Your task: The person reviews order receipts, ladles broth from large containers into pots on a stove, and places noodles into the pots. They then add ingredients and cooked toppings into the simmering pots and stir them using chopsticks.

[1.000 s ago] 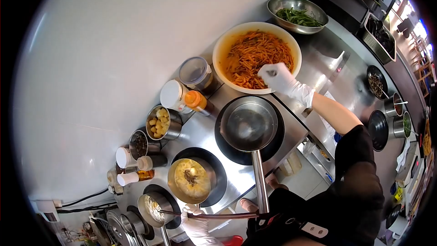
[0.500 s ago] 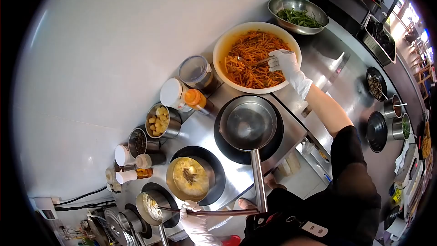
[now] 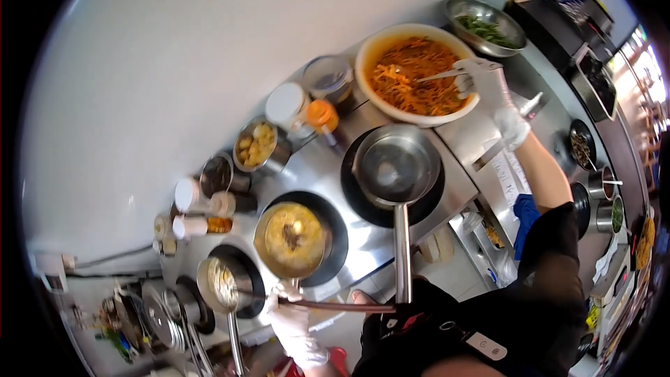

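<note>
Across the centre and down towards six o'clock spreads a shiny stainless-steel cooking counter [image 3: 364, 248]. At one o'clock stands a wide, round, off-white bowl [image 3: 416, 119] filled with thin orange shreds [image 3: 398, 57]; between seven and eight sits a small, round, silvery metal pan [image 3: 239, 278] holding pale strands [image 3: 222, 286]. Over the bowl's three-o'clock rim, the white-gloved right hand [image 3: 479, 78] has its fingers wrapped round a long silvery metal utensil [image 3: 441, 75], tip among the shreds. Between six and seven, the white-gloved left hand [image 3: 287, 311] closes its fingers on slender dark-brown sticks [image 3: 255, 294] reaching to the pan. Short, low strokes inside the bowl's rim would probably spill least, the left hand steady meanwhile.
</note>
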{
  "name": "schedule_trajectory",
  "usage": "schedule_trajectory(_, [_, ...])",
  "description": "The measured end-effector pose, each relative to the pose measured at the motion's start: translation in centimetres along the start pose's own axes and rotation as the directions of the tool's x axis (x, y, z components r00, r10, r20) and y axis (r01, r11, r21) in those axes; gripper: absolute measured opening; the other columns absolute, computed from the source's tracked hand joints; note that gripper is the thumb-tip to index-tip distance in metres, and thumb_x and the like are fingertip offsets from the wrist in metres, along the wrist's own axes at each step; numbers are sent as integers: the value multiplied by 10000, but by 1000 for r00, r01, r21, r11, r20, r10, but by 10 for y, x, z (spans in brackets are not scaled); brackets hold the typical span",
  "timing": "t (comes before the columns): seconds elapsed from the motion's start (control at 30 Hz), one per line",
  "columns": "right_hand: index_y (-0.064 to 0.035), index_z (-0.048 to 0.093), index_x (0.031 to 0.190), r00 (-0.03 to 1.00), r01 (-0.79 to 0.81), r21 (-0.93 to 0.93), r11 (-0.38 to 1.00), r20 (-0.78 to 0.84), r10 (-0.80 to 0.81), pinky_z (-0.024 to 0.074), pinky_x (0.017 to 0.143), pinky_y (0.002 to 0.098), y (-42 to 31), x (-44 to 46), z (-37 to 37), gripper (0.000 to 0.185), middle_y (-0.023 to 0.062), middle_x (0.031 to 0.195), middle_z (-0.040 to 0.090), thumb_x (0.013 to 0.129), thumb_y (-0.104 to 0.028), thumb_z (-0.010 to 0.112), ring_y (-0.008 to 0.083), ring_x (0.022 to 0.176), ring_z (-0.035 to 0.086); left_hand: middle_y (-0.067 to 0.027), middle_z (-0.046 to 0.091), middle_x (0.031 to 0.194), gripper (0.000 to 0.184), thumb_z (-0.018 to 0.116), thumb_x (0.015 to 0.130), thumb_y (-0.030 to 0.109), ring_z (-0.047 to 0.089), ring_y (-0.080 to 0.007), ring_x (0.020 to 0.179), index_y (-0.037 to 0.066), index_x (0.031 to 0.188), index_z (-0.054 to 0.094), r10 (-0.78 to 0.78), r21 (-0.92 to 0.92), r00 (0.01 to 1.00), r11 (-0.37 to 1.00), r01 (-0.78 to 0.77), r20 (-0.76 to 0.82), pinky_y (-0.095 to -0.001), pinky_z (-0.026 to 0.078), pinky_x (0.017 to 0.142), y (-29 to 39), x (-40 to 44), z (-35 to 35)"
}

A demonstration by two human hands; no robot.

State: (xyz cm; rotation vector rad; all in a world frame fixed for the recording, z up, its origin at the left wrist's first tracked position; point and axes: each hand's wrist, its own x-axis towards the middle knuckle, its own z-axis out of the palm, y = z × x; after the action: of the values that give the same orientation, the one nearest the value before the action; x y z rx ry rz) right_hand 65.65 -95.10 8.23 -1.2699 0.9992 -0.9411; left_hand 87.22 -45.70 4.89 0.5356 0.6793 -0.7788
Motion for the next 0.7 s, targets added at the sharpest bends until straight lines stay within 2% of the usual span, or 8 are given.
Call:
schedule_trajectory(0.03, [47,631,903,998,38,-28,999,44,-36,485,422,260,-5,-10,5,191,104,622,614,872,-127,558,150,455,567,35,448,715,78,472,897,99,423,-70,617,70,828,493,77,190,990,977,-98,116,-224,388,576,8,7,-18])
schedule_trajectory(0.17, [32,629,921,981,55,-78,995,191,-39,460,434,239,-13,-60,52,225,81,634,607,901,-167,528,125,455,550,10,462,736,106,478,903,109,456,-98,649,68,806,483,5,-89,998,996,1,69,-249,405,611,19,-5,-25])
schedule_trajectory(0.2, [33,626,932,972,48,-86,995,233,-27,461,441,233,-15,-74,66,237,76,642,609,907,-179,524,122,462,553,-36,584,771,59,535,861,58,565,-100,678,-1,859,543,79,-50,994,996,-76,74,-240,461,580,20,-3,-33])
schedule_trajectory(0.47, [18,631,1010,721,-152,147,977,692,8,507,552,240,55,-203,178,162,88,785,646,926,-55,514,90,634,599,-71,572,839,87,522,885,72,553,-172,722,21,818,543,71,-88,973,995,-53,218,-312,511,693,44,-30,-61])
schedule_trajectory(0.53, [6,621,1040,498,289,164,943,816,-295,513,579,259,71,-233,182,183,75,784,602,876,-39,554,116,669,588,-64,579,858,71,509,887,79,539,-158,697,26,860,546,108,-100,983,991,-93,150,-297,489,654,47,-35,-64])
schedule_trajectory(0.6, [-27,590,1078,19,965,58,256,956,-292,510,549,294,101,-251,184,251,63,741,537,845,-107,550,171,673,583,-56,587,877,78,496,890,87,526,-144,673,30,902,549,142,-108,987,985,-133,77,-281,467,615,50,-37,-68])
schedule_trajectory(0.63, [-37,581,1077,-100,950,150,274,978,-185,497,534,324,107,-255,186,324,76,739,506,776,-158,579,208,668,556,-64,581,866,78,509,889,90,533,-154,693,32,855,550,129,-118,989,986,-119,79,-292,478,640,52,-36,-69])
schedule_trajectory(0.7, [-38,568,1079,-106,962,162,218,963,-248,490,528,320,121,-255,182,308,62,755,518,794,-157,570,204,685,560,-67,574,858,98,520,891,107,530,-158,700,36,830,545,122,-66,984,991,-114,129,-288,467,647,51,-36,-72])
